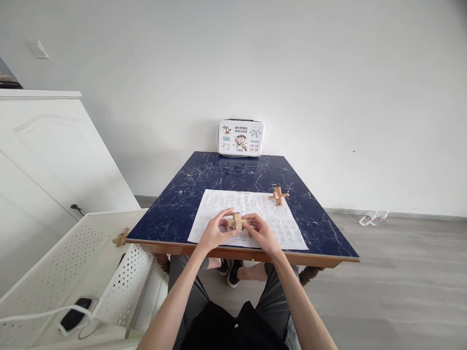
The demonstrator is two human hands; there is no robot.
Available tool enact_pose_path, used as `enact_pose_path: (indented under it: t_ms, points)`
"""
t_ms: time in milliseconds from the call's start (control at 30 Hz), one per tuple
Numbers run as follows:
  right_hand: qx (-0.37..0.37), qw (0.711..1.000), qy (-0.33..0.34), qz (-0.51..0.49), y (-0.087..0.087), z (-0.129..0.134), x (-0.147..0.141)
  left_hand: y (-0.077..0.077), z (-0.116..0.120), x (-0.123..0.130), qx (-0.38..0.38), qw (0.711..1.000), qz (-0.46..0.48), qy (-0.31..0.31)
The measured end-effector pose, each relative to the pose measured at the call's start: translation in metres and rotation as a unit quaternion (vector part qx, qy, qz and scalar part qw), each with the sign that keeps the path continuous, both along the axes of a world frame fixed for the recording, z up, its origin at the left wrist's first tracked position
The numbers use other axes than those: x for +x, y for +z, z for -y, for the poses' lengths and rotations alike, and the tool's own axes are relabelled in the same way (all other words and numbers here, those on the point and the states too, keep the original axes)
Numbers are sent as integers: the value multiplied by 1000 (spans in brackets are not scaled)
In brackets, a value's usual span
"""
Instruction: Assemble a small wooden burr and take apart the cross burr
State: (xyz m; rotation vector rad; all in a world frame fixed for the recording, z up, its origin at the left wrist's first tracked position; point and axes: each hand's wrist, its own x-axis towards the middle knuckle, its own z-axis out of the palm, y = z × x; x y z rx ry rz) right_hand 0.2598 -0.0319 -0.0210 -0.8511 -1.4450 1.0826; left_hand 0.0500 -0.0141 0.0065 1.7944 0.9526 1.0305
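Note:
Between my two hands is a small pale wooden burr puzzle [237, 221] made of crossed bars, just above a printed sheet. My left hand [215, 229] grips its left side, thumb in front and fingers behind. On the right side, my right hand [260, 230] pinches the puzzle's end with thumb and fingers. The white paper sheet [215, 206] lies under both hands, its print too small to read. A second wooden burr puzzle [278, 196], more reddish, stands on the sheet's upper right.
The table [175, 194] has a dark blue marbled top. A white cartoon-printed case [241, 138] stands at its back against the wall. To the left are a white perforated basket [44, 272] and a white cabinet [54, 146]. Clear plastic items [372, 218] lie on the floor at right.

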Motion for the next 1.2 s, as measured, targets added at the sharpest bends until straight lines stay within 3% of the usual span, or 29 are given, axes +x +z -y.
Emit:
enact_pose_path:
  t_ms: [200,433,667,900,1200]
  points:
    - [2,1000,-1,-13,-1,0,1,-1,-3,-1,-9,1000,0,-13]
    - [1,1000,-11,-2,5,1,0,-8,-3,1,32,999,9,18]
    - [-2,999,-40,27,5,0,-1,-5,-2,2,77,996,-14,37]
    - [-7,998,-10,54,8,3,-4,-5,-2,1,100,994,-28,45]
    - [-16,999,15,49,1,1,-4,0,3,2,112,993,-36,-1]
